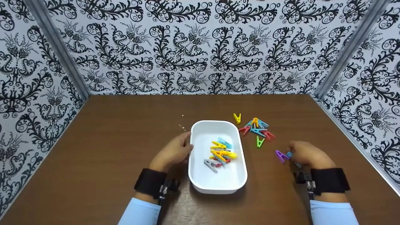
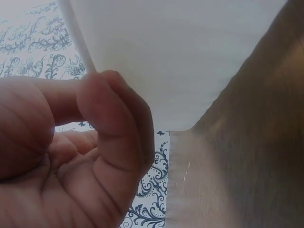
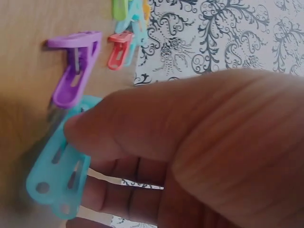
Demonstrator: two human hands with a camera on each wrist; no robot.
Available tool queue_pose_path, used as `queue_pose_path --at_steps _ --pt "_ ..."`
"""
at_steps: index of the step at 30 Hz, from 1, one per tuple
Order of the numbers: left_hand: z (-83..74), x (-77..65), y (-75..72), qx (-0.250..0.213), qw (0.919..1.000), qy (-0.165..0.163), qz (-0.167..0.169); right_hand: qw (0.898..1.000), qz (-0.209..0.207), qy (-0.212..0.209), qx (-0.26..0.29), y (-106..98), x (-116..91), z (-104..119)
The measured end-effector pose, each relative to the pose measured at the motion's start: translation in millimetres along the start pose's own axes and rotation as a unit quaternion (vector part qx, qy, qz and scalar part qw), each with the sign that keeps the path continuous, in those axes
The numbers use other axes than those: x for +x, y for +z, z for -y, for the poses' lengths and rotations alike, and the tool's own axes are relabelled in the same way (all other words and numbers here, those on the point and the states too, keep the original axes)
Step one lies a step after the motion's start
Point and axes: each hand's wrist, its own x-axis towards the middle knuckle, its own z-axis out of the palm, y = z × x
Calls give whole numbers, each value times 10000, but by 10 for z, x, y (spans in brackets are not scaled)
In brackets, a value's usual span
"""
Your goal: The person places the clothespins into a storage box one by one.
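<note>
1. Head view: on a brown worktop, a white tub stands between the person's hands, with a loose pile of clips in it. Among them are a grey clip and, at the pile's far side, a pale blue clip. The left hand is at the tub's left side. The right hand is low over the worktop, well to the tub's right, at a turquoise clip; a purple clip lies just beside. Beyond the tub's right side are a green clip, a yellow clip and a cluster of red, blue and orange ones. Patterned walls surround the worktop.

2. Left wrist view: the thumb and bent fingers pinch the tub's rim, its white wall filling the upper middle.

3. Right wrist view: the thumb presses the turquoise clip against the fingers, clamping it near one end. The purple clip is right next to that end; whether they touch, I cannot tell. A red clip lies farther off.
</note>
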Motion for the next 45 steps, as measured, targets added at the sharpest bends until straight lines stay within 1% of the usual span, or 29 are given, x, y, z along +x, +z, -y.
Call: queue_pose_path --at_steps 5,9,12,16,20,22,26,32,34,38,40,43,45 --pt "8 3 -1 0 10000 -8 -3 9993 -169 -327 -97 -43 -20 14" --pt "11 -4 -10 31 10000 -85 5 9989 -183 -440 -33 -87 -46 60" --pt "5 0 -10 55 10000 -69 19 9981 -234 -559 96 -124 -76 108" --pt "-7 12 -3 27 10000 -52 49 9957 -447 -803 89 -188 -114 186" --pt "-12 14 -6 89 9999 -49 33 9923 -691 -1024 -80 -255 -132 311" --pt "-11 9 -14 125 9999 -71 -9 9898 -839 -1138 -177 -282 -136 406" --pt "-10 0 -24 50 9999 -91 -21 9837 -1068 -1416 -304 -313 -161 611" --pt "-22 -3 -9 -79 10000 -42 -5 9774 -1206 -1720 -253 -298 -182 931" --pt "-24 -7 -1 -134 9999 -35 -4 9719 -1333 -1926 -242 -266 -156 1057" --pt "-29 -14 11 -201 9998 -27 61 9574 -1539 -2421 -345 -196 -69 1347" --pt "-29 -11 8 -173 9998 -1 79 9560 -1455 -2519 -379 -172 -7 1506" --pt "-27 -12 -11 -77 9999 91 6 9589 -1212 -2529 -441 -134 121 1747" --pt "-21 -12 -26 -21 9999 97 -64 9625 -1016 -2467 -497 -92 220 1892"
